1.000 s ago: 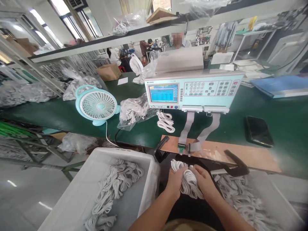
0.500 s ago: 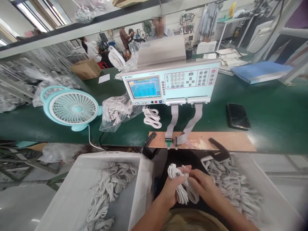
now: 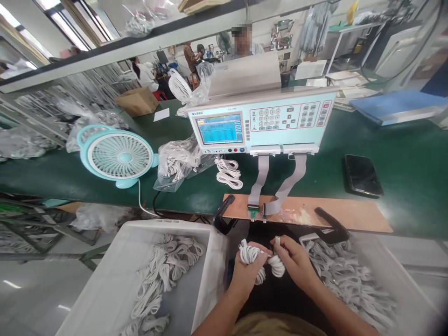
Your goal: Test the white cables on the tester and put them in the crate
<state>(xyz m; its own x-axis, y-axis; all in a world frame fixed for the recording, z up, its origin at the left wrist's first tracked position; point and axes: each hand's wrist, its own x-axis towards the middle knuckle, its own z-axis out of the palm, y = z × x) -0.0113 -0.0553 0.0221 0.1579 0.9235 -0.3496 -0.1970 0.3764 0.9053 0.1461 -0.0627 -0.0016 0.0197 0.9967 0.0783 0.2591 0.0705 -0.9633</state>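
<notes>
In front of my lap, my left hand (image 3: 244, 278) is closed around a coiled white cable (image 3: 249, 254). My right hand (image 3: 297, 262) pinches a white cable's plug end (image 3: 277, 240), which points upward. Another white coil (image 3: 277, 267) hangs between the hands, just below the right fingers. Whether the two coils belong to one cable I cannot tell. Beyond the hands, two grey ribbon cables (image 3: 259, 179) run from a tester (image 3: 294, 133) with a lit screen down to small connectors (image 3: 253, 213) at the front edge of a wooden board (image 3: 336, 215).
To the left stands a white bin (image 3: 201, 280) with coiled cables; another bin (image 3: 392, 270) with many cables is at the right. Black clamps (image 3: 224, 214) grip the board. A fan (image 3: 122, 156), bagged cables (image 3: 177, 163), a loose coil (image 3: 229, 172) and a phone (image 3: 363, 175) rest on the green table.
The two coils have moved apart, and my right hand now has a plug end raised between its fingers. The view has shifted slightly, and the tester's screen shows different content.
</notes>
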